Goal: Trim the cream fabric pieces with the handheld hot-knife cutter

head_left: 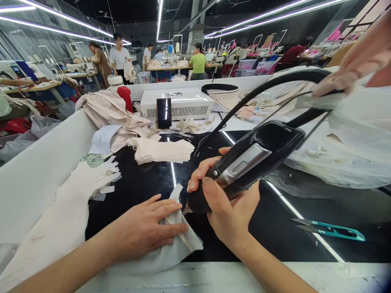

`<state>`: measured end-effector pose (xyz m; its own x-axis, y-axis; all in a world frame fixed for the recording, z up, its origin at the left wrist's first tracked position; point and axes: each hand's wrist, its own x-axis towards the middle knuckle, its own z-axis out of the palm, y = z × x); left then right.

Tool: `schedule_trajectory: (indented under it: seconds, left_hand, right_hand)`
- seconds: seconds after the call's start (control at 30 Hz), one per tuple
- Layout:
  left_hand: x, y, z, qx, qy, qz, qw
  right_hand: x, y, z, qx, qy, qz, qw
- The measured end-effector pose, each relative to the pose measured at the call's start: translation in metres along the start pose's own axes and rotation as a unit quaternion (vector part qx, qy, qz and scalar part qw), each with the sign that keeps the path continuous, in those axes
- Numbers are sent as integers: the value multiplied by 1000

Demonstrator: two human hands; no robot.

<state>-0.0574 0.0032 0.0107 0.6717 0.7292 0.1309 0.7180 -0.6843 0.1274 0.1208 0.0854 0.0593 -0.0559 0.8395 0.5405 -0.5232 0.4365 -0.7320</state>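
Note:
My right hand (230, 207) is wrapped round a black corded hand tool (241, 162) with a silver lever along its side. The tool is tilted, and its narrow tip points down at a pale piece of fabric (161, 258) on the black worktop. Fingers spread, my left hand (152, 230) lies flat on that fabric and presses it to the surface, close to the tip. Whether the tip touches the cloth I cannot tell. A thick black cable (259, 91) arches up from behind the tool to the right.
Another person's hand (345, 77) reaches in at upper right over a clear plastic bag (330, 162). Teal thread snips (332, 231) lie at right. Fabric stacks (165, 149) and trimmed pieces (70, 199) lie left and ahead. A white box (189, 101) and a phone (164, 114) stand behind.

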Motion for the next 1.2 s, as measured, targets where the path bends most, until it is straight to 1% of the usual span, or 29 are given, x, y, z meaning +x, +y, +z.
schedule_trajectory:
  seconds: [0.1, 0.27, 0.37, 0.53, 0.63, 0.73, 0.87, 1.0, 1.2]
  left_hand:
    - [0, 3, 1, 3, 4, -4, 1000]
    - [-1, 2, 0, -15, 41, -9, 999]
    - [5, -7, -3, -31, 59, -6, 998]
    - [19, -28, -2, -69, 51, 43, 995]
    - [18, -34, -1, -78, 51, 38, 995]
    - [13, -36, -3, -83, 49, 27, 995]
    - [6, -35, -5, -68, 54, 31, 996]
    - [5, -36, -3, -56, 60, 30, 996]
    - [6, -36, 2, -53, 76, 33, 995]
  right_hand:
    - [-1, 1, 1, -16, 6, 9, 1000]
    - [-2, -1, 0, -19, -3, 2, 1000]
    - [-2, -1, -1, -15, -1, -5, 1000]
    - [-3, -1, -2, -28, 1, -11, 1000]
    - [-5, -1, -3, -25, -4, -12, 1000]
    - [-6, -2, -3, -17, -1, -9, 1000]
    - [-6, -3, -4, -13, -1, -8, 1000]
    - [-5, -4, -4, -14, -3, -5, 1000]
    - [0, -1, -4, -16, 11, -2, 1000]
